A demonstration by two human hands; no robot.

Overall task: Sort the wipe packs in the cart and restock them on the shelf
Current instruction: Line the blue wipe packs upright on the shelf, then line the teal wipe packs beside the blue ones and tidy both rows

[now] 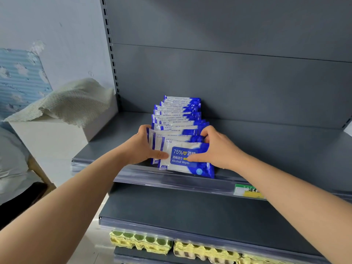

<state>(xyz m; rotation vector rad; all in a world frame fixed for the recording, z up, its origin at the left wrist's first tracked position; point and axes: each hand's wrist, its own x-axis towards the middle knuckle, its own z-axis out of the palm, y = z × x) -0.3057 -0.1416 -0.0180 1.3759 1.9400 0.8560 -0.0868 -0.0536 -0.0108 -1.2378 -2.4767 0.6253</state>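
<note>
A row of several blue-and-white alcohol wipe packs [179, 119] stands one behind another on the grey shelf [266, 149], running from the front lip to the back panel. The front pack [182, 164] faces me with its blue "75% Alcohol Wipes" label. My left hand [144, 145] grips the left ends of the front packs, thumb across the front pack's face. My right hand [215, 147] grips their right ends, thumb pressed on the label. The cart is out of view.
A green and yellow price tag [247, 191] sits in the shelf's front rail to the right. Below is a bare grey shelf [190, 212], then yellow egg trays [171, 244]. A white box draped with pale cloth [72, 103] stands left of the shelving.
</note>
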